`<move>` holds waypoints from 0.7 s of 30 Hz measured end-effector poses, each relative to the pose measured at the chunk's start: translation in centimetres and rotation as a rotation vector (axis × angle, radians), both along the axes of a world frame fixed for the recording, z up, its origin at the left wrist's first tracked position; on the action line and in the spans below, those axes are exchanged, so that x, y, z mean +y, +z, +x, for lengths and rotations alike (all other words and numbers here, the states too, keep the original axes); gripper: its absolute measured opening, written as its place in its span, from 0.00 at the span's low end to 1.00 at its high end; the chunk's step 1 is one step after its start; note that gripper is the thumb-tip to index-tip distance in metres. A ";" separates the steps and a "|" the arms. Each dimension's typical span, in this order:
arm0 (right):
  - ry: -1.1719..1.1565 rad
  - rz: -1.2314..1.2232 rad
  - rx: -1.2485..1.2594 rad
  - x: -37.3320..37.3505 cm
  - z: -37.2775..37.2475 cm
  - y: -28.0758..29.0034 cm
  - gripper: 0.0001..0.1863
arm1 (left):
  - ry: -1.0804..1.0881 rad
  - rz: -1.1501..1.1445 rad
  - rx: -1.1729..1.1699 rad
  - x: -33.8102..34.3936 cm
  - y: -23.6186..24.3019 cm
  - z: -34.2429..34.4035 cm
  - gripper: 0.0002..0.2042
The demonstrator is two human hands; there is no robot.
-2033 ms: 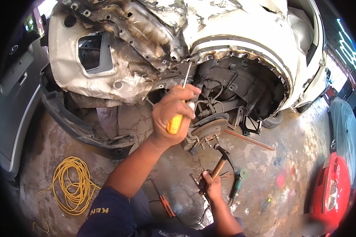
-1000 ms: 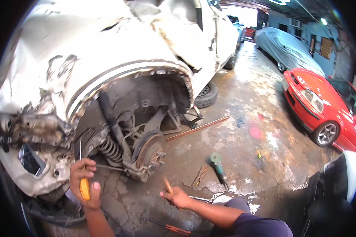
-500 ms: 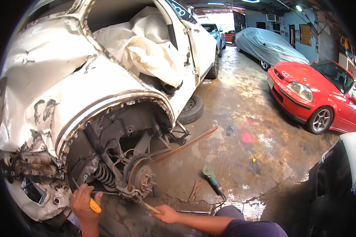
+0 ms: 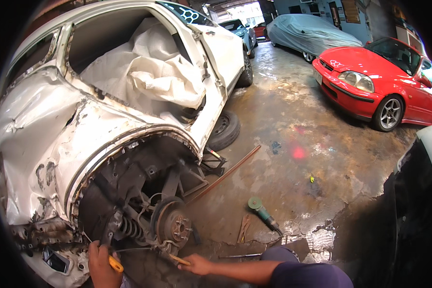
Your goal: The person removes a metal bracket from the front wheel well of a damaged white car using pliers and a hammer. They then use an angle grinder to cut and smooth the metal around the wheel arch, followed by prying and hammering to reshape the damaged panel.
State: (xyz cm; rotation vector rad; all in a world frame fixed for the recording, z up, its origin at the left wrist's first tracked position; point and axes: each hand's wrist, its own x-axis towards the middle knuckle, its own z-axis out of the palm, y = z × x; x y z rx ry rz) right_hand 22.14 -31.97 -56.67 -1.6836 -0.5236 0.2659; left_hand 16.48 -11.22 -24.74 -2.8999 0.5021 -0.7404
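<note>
At the lower left, my left hand is closed round a yellow-handled tool; a thin shaft shows above the fingers, but its tip cannot be made out. My right hand grips a tool by its wooden handle, which points toward the hub; its far end blends into the parts there. Both hands are low in front of the open wheel arch of a stripped white car. Inside it sit a rusty brake disc with bare studs and a coil spring.
A green angle grinder lies on the floor beside rusty pliers-like tool. Farther off are a long rusty bar and a loose wheel. A red car and a covered car stand at the right. White sheeting fills the car's opening.
The whole view has shifted and tilted, so the cars sit higher and farther left. Both hands keep their holds and appear slightly lower in the picture.
</note>
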 end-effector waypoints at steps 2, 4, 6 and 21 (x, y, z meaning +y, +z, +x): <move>-0.017 0.001 -0.021 0.4 0.0 0.7 0.28 | 0.109 0.130 -0.194 -0.7 -0.4 -0.4 0.18; 0.039 0.008 0.008 1.6 -0.5 1.3 0.25 | 0.172 0.191 -0.292 -0.2 -0.8 -0.8 0.18; -0.031 0.109 0.070 0.9 -1.1 -0.5 0.20 | 0.074 0.157 -0.314 -0.2 -1.6 0.8 0.13; -0.068 -0.034 0.100 -0.2 -1.6 0.2 0.23 | -0.438 0.055 -0.260 -0.2 -0.5 6.0 0.20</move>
